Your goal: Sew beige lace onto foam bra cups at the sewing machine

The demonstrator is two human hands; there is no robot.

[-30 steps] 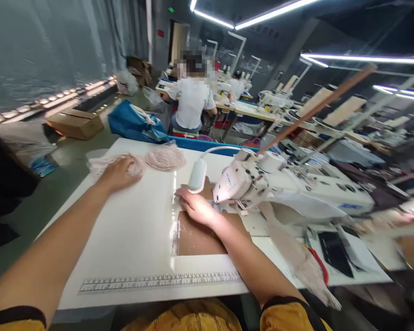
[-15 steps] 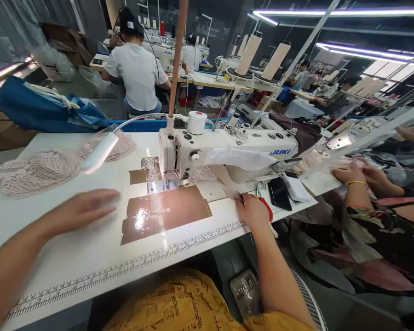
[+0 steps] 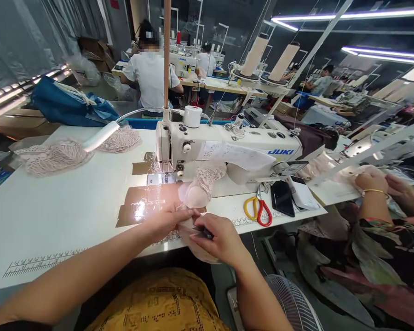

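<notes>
A pale pink bra piece (image 3: pixel 197 195) with a moulded cup and lace lies at the front of the sewing machine (image 3: pixel 227 147), its lower part hanging over the table edge. My left hand (image 3: pixel 174 218) is closed, pinching the fabric below the cup between thumb and fingers. Close beside it, my right hand (image 3: pixel 222 236) is closed around small dark thread snips (image 3: pixel 204 232), their tips at the fabric and partly hidden by my fingers. Scissors (image 3: pixel 258 210) with one yellow and one red handle lie right of my hands.
Lace pieces (image 3: pixel 57 158) lie at the table's left, under a white lamp (image 3: pixel 101 136). A black phone (image 3: pixel 283 198) rests beside the scissors. Brown tape (image 3: pixel 134 202) covers part of the tabletop. At the right, a co-worker's hands (image 3: pixel 374 181) handle pale fabric. A fan (image 3: pixel 293 303) stands below.
My left hand has come rightward from the bare table and now grips the bra piece. My right hand has moved left to it with the snips, uncovering the scissors. The view has shifted slightly.
</notes>
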